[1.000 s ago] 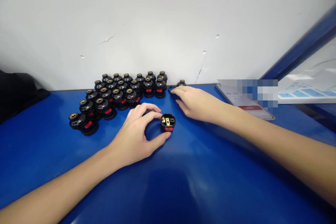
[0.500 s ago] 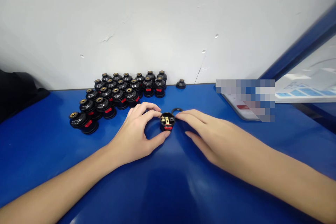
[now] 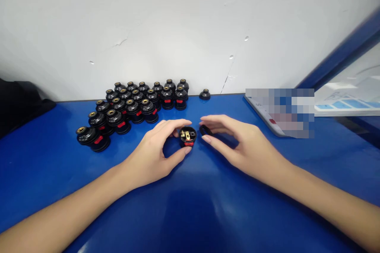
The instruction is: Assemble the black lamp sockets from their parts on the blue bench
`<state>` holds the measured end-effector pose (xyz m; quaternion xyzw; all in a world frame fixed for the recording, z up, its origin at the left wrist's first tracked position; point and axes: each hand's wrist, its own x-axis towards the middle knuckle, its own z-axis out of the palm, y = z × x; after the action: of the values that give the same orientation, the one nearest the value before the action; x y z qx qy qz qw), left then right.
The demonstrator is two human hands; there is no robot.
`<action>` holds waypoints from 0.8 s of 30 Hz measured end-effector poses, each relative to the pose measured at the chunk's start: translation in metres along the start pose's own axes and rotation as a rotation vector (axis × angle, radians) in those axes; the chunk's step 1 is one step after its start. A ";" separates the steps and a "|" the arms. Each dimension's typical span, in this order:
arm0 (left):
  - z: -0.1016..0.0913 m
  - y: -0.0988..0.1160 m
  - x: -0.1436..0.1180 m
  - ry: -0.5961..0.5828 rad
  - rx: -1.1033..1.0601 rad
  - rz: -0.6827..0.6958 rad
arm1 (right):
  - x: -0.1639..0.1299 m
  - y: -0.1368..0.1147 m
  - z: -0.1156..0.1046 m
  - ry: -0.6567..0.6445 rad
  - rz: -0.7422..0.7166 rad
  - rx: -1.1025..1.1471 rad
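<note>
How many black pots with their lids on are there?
19 lidded black pots, bunched on the left: six along the wall, six in front of those, then four, two, and one nearest the camera. Back ones overlap, so more could be hidden.

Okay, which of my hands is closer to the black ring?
Right. Your right hand is holding the black ring; your left hand is farther off, to the ring's left, curled around the open black cup.
</note>
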<state>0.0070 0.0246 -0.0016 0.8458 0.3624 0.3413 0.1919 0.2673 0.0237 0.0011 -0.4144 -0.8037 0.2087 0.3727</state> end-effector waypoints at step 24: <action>0.001 0.011 0.006 0.053 -0.652 -0.386 | -0.004 -0.005 0.009 0.075 -0.133 0.376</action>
<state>0.0159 0.0215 0.0065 0.6474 0.3922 0.4181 0.5023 0.2591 0.0172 -0.0033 -0.2912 -0.7617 0.3144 0.4859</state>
